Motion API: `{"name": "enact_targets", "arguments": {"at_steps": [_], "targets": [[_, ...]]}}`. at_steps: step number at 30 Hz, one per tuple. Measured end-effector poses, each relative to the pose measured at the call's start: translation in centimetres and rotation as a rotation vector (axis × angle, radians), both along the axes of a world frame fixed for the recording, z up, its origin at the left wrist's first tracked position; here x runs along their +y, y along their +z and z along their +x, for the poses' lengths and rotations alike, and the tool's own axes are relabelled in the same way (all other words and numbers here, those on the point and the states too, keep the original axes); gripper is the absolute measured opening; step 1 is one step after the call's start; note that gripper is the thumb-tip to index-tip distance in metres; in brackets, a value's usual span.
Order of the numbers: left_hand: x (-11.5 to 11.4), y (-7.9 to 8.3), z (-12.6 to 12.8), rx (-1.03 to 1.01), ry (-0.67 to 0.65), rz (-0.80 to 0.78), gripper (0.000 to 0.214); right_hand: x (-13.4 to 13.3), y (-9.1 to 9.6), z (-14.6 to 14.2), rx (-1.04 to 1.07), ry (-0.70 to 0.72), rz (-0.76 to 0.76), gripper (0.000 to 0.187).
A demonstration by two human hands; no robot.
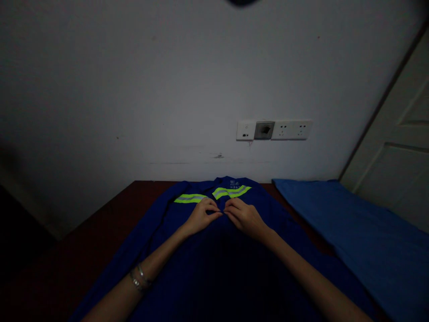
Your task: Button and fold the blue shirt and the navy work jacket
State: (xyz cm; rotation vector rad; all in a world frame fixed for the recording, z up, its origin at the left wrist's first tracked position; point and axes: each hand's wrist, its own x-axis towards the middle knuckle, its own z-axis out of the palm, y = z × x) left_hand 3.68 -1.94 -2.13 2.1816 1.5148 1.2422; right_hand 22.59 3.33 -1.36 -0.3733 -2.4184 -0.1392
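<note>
Blue jacket (pixel 219 235) spread out

It lies face-up at six o'clock, collar (pixel 221 181) toward twelve, sleeves slanting toward seven and five. Yellow-green bands (pixel 233 192) with grey centres cross the chest at eleven and one; white print (pixel 234 183) sits above the latter. The lower part is lost in shadow.

A blue cloth (pixel 365 232) lies near a pale door (pixel 407 165) and wall sockets (pixel 292 130).

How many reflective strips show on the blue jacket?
2: the left strip just beyond the left hand, the right strip beyond the right hand. Dark lower areas could hide others.
</note>
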Motion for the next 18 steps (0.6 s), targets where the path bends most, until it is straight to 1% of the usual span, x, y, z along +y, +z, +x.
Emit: {"name": "enact_targets", "arguments": {"at_steps": [4, 9, 11, 14, 18], "targets": [[-0.04, -0.05, 0.25, -0.017, 0.04, -0.006, 0.008, 0.2, -0.34, -0.07, -0.002, -0.004, 0.06, 0.017], [-0.03, -0.31, 0.36, 0.008, 0.081, 0.053, 0.01, 0.2, -0.47, -0.08, 0.002, -0.001, 0.114, 0.018], [-0.07, -0.31, 0.37, 0.021, 0.091, 0.074, 0.009, 0.12, -0.4, -0.05, 0.018, 0.003, 0.082, 0.018], [-0.19, -0.19, 0.44, 0.058, 0.108, 0.105, 0.006, 0.1, -0.31, -0.01, 0.067, 0.003, -0.017, 0.018], [-0.46, -0.07, 0.74, 0.182, 0.129, 0.202, 0.025, 0.23, -0.29, -0.05, 0.109, 0.003, -0.098, 0.016]]}}
